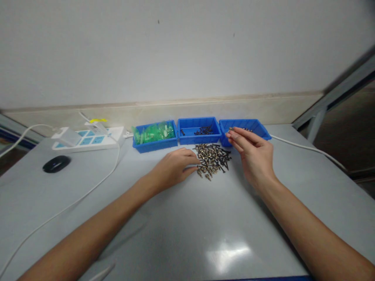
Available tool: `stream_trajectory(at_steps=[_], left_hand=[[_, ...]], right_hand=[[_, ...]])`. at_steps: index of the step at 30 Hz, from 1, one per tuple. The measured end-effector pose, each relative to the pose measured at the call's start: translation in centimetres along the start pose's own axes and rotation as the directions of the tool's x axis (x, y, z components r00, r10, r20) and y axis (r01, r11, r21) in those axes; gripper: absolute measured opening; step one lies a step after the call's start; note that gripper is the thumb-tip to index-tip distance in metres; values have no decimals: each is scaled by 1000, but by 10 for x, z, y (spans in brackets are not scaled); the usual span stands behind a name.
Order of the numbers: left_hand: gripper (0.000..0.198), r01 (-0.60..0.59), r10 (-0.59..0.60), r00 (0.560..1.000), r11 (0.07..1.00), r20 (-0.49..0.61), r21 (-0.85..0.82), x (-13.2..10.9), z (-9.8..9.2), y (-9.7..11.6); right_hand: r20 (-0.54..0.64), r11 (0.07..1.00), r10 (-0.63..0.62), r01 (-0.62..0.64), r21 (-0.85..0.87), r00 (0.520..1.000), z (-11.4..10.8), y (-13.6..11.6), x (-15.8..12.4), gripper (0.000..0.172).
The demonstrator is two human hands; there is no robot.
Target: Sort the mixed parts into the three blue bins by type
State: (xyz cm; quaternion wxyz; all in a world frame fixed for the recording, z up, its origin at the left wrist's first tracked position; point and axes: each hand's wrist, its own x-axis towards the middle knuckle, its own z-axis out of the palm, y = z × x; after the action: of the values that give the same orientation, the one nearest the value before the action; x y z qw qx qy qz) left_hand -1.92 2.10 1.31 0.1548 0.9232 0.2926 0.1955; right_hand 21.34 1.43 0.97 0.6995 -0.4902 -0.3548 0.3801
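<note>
Worktop bins line the back edge, likely for reach; right hand pinches metal piece, left hand parted at screw pile.

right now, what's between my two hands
In the head view, dark screws and shiny metal fittings lie heaped together on the table between your left hand and right hand.

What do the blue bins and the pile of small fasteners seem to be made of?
Blue bins: probably molded plastic; even color, soft sheen. Small fasteners: likely metal; some glint pale gold or silvery, perhaps plated, others look black, perhaps coated.
</note>
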Motion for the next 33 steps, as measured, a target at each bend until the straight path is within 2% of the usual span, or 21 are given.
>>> stream_trajectory(at_steps=[3, 11, 16, 20, 25, 29, 33], left_hand=[[15, 9, -12, 998, 999, 55, 46, -1, 2, 0], [12, 26, -33, 993, 998, 118, 58, 0, -2, 5], [12, 27, -33, 994, 997, 100, 68, -2, -3, 5], [11, 9, -10, 999, 999, 39, 42, -2, -3, 4], [8, 69, -72, 997, 989, -14, -128, 3, -7, 8], [6, 141, -170, 984, 923, -51, -358, 6, -13, 14], [1, 176, -254, 961, 870, -112, -461, 6, -16, 18]], right_hand=[[-38, 1000, 3, -2, 16, 999, -2, 1, 3, 33], [105, 998, -1, 8, -68, 994, 0, -2, -3, 27], [137, 994, -15, 29, -101, 990, 2, -5, -5, 20], [178, 990, -21, 45, -135, 984, 3, -7, -7, 15], [232, 991, -11, 42, -129, 973, 3, -5, -9, 12], [287, 990, 7, 33, -135, 958, 3, -4, -10, 13], [334, 984, 15, 45, -171, 942, 3, -5, -12, 16]])
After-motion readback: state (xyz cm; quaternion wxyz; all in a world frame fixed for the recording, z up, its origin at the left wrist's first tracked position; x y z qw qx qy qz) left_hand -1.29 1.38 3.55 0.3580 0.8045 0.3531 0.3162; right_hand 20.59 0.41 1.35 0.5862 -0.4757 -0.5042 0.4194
